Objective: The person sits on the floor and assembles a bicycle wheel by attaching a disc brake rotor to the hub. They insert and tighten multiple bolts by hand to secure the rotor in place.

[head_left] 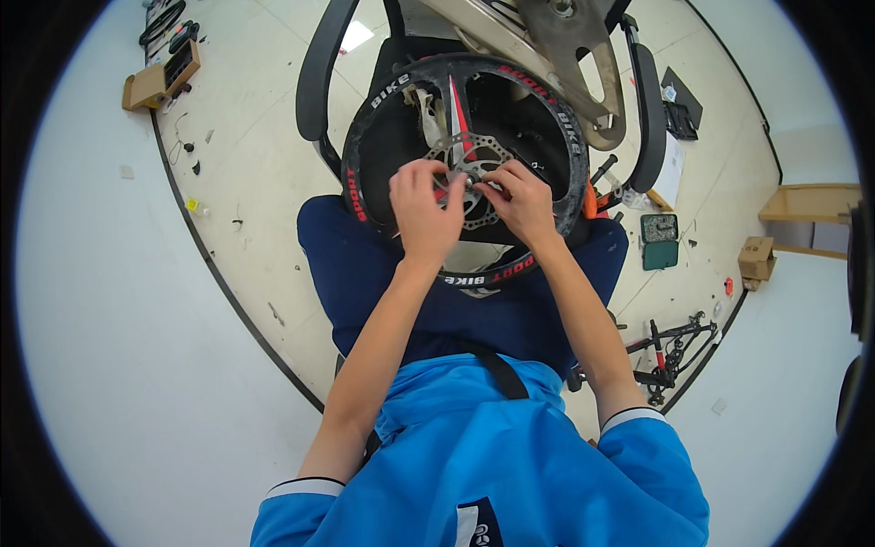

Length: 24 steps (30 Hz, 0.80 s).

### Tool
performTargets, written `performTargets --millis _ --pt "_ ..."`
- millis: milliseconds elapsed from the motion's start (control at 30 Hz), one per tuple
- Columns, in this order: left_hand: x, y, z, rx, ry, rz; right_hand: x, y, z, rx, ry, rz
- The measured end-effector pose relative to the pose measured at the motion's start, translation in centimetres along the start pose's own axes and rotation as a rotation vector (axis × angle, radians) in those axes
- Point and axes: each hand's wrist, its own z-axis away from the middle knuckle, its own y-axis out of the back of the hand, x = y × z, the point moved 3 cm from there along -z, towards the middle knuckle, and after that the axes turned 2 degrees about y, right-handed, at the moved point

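A black bicycle wheel [358, 173] with red and white lettering lies flat across a black chair seat and my thighs. At its middle sits a silver perforated brake disc [493, 146], with the metal hub axle [470, 181] sticking up. My left hand [427, 211] is curled over the disc's left side, thumb towards the axle; what its fingers grip is hidden. From the right, my right hand [523, 202] pinches at the axle with thumb and forefinger. Any small part between those fingertips is too small to make out.
Black armrests [314, 87] flank the wheel, and a pale bicycle frame [583, 55] lies beyond it. A green case [660, 242] rests on the floor at right. Lower right lies a black folded bicycle frame [663, 356]; cardboard boxes [146, 89] stand far left.
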Motion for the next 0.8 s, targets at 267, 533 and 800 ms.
performTargets --millis 267,533,800 --pt "0.7 -1.2 1.9 -0.143 -0.049 -0.063 0.1 -0.1 0.0 -0.027 0.008 -0.015" --pt "-0.9 -0.4 2.1 -0.118 0.046 -0.212 -0.6 0.4 -0.1 -0.039 0.044 0.014" --pt "-1.1 -1.2 2.5 -0.25 0.094 -0.124 -1.0 0.6 -0.4 -0.04 -0.008 0.038"
